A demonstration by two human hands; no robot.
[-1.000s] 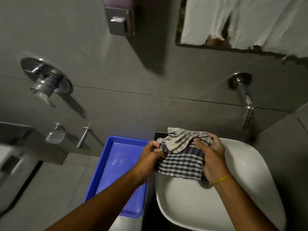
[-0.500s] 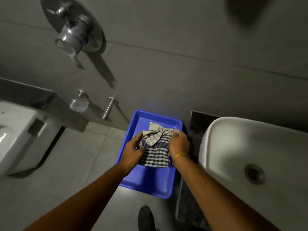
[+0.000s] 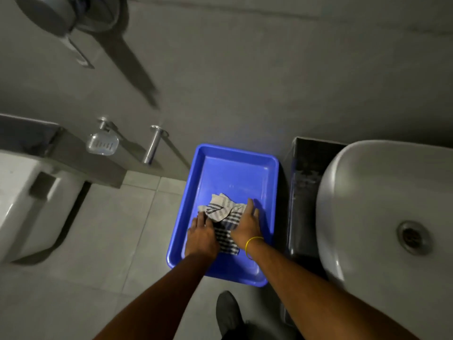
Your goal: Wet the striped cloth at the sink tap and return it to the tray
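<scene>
The striped cloth [image 3: 224, 213], grey and dark blue checks with a crumpled pale top, lies on the floor of the blue tray [image 3: 232, 173], toward its near half. My left hand [image 3: 201, 235] holds the cloth's left edge, and my right hand [image 3: 246, 222], with a yellow band on the wrist, holds its right edge with fingers lying along it. Both hands rest low in the tray. The white sink basin [image 3: 367, 192] with its drain [image 3: 413, 238] is at the right; its tap is out of view.
The tray sits on the grey tiled floor against the wall. A dark counter [image 3: 304, 192] stands between tray and sink. A white toilet [image 3: 29, 204] is at the left, with a soap dish [image 3: 102, 143] and metal peg [image 3: 152, 148] on the wall. My shoe [image 3: 226, 312] is just below the tray.
Both hands carried the cloth from over the sink leftward and down into the blue tray. The view tilted down, so the tap and mirror have left the frame.
</scene>
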